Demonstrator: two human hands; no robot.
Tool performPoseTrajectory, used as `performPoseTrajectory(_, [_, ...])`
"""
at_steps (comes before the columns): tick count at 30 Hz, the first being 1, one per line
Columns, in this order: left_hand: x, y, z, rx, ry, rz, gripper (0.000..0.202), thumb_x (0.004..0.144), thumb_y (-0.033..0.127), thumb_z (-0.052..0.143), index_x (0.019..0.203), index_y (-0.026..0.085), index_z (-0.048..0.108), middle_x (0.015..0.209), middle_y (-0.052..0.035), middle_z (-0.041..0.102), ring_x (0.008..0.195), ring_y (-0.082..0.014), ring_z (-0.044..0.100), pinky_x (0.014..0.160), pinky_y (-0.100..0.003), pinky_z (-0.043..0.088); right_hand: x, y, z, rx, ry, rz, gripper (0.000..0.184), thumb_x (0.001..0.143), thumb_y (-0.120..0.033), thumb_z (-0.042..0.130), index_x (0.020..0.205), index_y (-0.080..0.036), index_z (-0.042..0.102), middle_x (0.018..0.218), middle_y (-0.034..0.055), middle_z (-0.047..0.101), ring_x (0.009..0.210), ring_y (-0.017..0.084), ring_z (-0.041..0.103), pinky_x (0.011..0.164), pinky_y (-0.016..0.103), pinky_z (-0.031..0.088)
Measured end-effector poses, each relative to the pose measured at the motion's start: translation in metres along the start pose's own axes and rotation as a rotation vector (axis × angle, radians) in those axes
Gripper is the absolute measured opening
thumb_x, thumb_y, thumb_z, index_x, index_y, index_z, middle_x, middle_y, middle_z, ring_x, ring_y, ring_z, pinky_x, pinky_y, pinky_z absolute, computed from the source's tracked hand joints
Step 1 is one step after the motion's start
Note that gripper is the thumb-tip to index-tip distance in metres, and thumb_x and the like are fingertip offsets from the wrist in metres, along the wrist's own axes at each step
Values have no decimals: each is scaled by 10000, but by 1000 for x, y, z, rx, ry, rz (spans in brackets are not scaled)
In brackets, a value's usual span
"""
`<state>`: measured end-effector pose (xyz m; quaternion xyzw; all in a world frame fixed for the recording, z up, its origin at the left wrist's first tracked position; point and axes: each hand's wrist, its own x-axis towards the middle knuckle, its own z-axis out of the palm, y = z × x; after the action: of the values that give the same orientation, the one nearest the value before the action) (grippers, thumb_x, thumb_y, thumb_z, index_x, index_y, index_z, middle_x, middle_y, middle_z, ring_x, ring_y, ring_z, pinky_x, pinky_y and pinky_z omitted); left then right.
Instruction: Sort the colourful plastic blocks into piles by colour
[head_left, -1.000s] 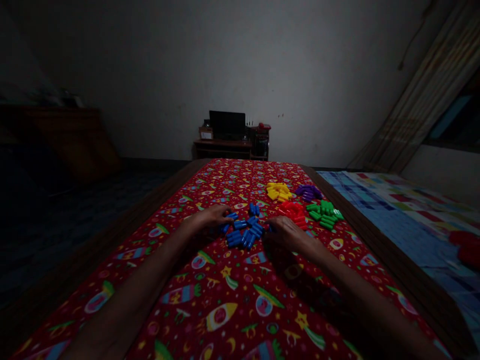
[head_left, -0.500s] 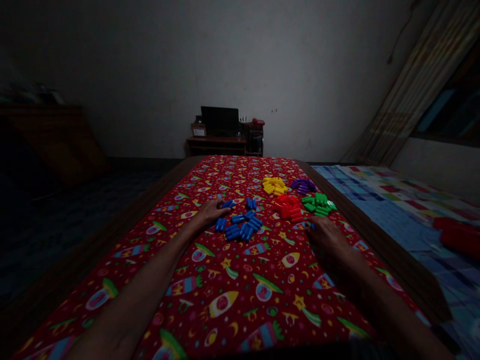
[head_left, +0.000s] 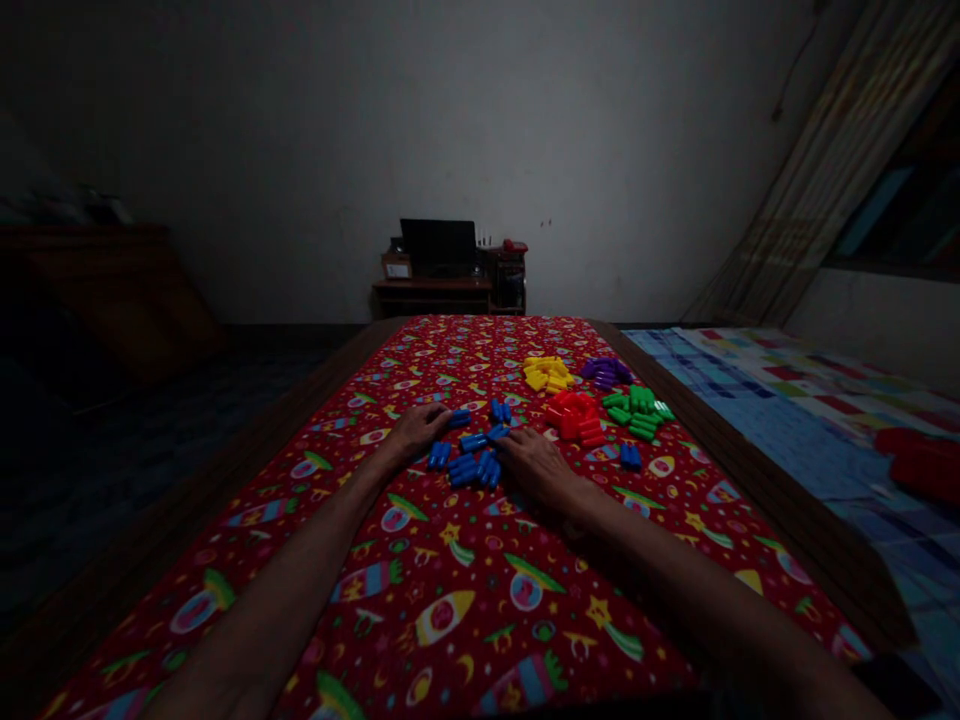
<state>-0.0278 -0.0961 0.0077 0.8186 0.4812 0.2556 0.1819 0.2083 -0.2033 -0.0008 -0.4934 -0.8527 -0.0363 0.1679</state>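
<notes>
A heap of small blue plastic pieces [head_left: 472, 455] lies in the middle of the red rocket-print cloth [head_left: 450, 590]. My left hand [head_left: 416, 430] rests at the heap's left side, fingertips on a blue piece [head_left: 459, 418], fingers loosely curled. My right hand [head_left: 534, 462] lies on the heap's right edge, fingers over blue pieces. Two blue pieces [head_left: 631, 457] lie apart to the right. Behind them sit red [head_left: 574, 416], green [head_left: 640, 411], yellow [head_left: 547, 372] and purple [head_left: 606, 371] heaps.
The cloth covers a long table with a dark wooden edge [head_left: 757, 470]. A patterned blue mat [head_left: 795, 400] lies on the right with a red object [head_left: 919, 462]. A low desk with a dark screen [head_left: 439, 250] stands at the far wall.
My right hand came back left from the spot below the green heap to the blue heap, leaving two blue pieces there. My left hand stayed at the heap's left side.
</notes>
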Motion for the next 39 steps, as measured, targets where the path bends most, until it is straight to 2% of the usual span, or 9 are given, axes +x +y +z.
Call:
performPoseTrajectory(7, [2, -2, 2, -22, 9, -13, 451, 828, 554, 368, 750, 168, 590, 660, -15, 544, 651, -182, 520, 584, -273, 390, -15, 1, -1, 12, 22, -55, 337, 946, -226, 438, 1271, -174, 515, 1217, 135, 545, 1077, 221, 488, 925, 357, 396])
performPoseTrajectory(13, [0, 1, 0, -25, 12, -17, 458, 817, 566, 374, 774, 169, 598, 669, -17, 548, 653, -187, 529, 599, -279, 397, -23, 0, -23, -52, -3, -13, 322, 920, -205, 457, 1227, -191, 552, 1119, 115, 590, 994, 226, 511, 874, 355, 422])
performPoseTrajectory(16, [1, 1, 0, -9, 6, -6, 427, 826, 528, 369, 760, 169, 590, 646, -16, 543, 650, -184, 528, 586, -272, 395, -43, 16, -45, -50, 111, 18, 316, 910, -214, 480, 1215, -175, 549, 1121, 119, 609, 1002, 229, 529, 870, 358, 435])
performPoseTrajectory(20, [2, -3, 2, -24, 47, 24, 416, 824, 521, 382, 728, 173, 591, 635, -7, 544, 629, -175, 522, 557, -260, 388, -89, 52, -63, -115, 256, 130, 201, 891, -208, 513, 1067, -160, 597, 1071, 122, 646, 986, 247, 566, 842, 373, 455])
performPoseTrajectory(23, [3, -6, 3, -33, 78, 55, 417, 822, 524, 405, 670, 177, 577, 606, 1, 522, 605, -167, 515, 539, -251, 378, -117, 75, -60, -176, 225, 177, 130, 885, -219, 533, 971, -168, 615, 1022, 121, 661, 947, 251, 587, 803, 376, 472])
performPoseTrajectory(27, [3, -7, 4, -33, 87, 64, 407, 825, 510, 414, 672, 174, 584, 597, 5, 525, 600, -161, 503, 520, -241, 364, -133, 88, -51, -144, 183, 113, 155, 893, -214, 517, 1014, -177, 606, 1087, 115, 643, 1016, 245, 573, 828, 375, 483])
performPoseTrajectory(33, [2, -6, 5, -33, 92, 50, 403, 835, 498, 398, 655, 177, 564, 572, 19, 494, 566, -147, 470, 512, -239, 347, -112, 69, -51, -59, 304, 35, 171, 916, -208, 468, 957, -171, 630, 1069, 121, 652, 990, 224, 591, 860, 360, 467])
performPoseTrajectory(37, [3, -7, 5, -35, 92, 48, 394, 825, 495, 401, 672, 173, 570, 589, 17, 504, 575, -147, 473, 519, -240, 341, -72, 28, -41, 45, 149, -66, 166, 923, -218, 481, 949, -170, 638, 832, 65, 671, 711, 150, 596, 674, 260, 444])
performPoseTrajectory(39, [3, -8, 5, -33, 93, 47, 396, 821, 498, 404, 674, 172, 573, 601, 15, 515, 584, -148, 477, 525, -240, 342, -50, 4, -27, 75, 113, -120, 172, 921, -251, 505, 1021, -176, 622, 813, 54, 661, 706, 151, 585, 656, 255, 429])
